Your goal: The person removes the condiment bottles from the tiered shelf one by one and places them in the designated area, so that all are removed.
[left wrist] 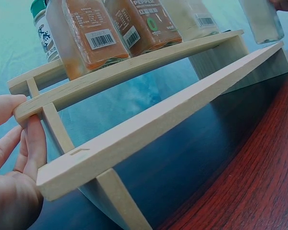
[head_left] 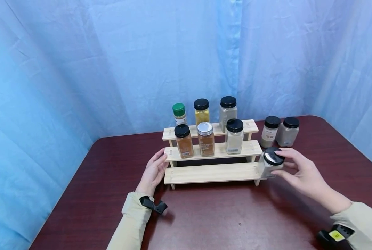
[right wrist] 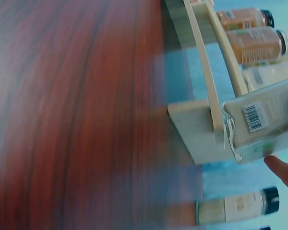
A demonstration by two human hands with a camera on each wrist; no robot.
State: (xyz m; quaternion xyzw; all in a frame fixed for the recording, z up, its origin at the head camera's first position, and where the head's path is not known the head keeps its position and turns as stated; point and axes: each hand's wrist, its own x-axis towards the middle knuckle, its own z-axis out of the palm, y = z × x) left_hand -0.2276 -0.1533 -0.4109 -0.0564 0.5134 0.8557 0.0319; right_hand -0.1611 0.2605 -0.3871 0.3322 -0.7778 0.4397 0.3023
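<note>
A three-tier wooden rack (head_left: 212,173) stands on the table. My left hand (head_left: 154,170) pinches the left end of its middle shelf (left wrist: 67,98), thumb on top and fingers below. With my right hand (head_left: 298,170) I hold a spice jar (head_left: 266,166) with a black lid and pale grey contents, at the right end of the lowest shelf. In the right wrist view this jar (right wrist: 259,122) shows a barcode label; whether its base touches the shelf I cannot tell. Two orange-brown jars, one black-lidded (head_left: 185,146) and one silver-lidded (head_left: 206,144), share the middle shelf with a pale jar (head_left: 234,140).
On the top shelf are a green-capped bottle (head_left: 179,114), a yellow jar (head_left: 202,113) and a grey jar (head_left: 228,113). Two black-lidded jars, one with a white label (head_left: 269,133) and one grey (head_left: 288,133), stand on the table (head_left: 211,222) right of the rack. Blue curtains (head_left: 161,62) hang behind.
</note>
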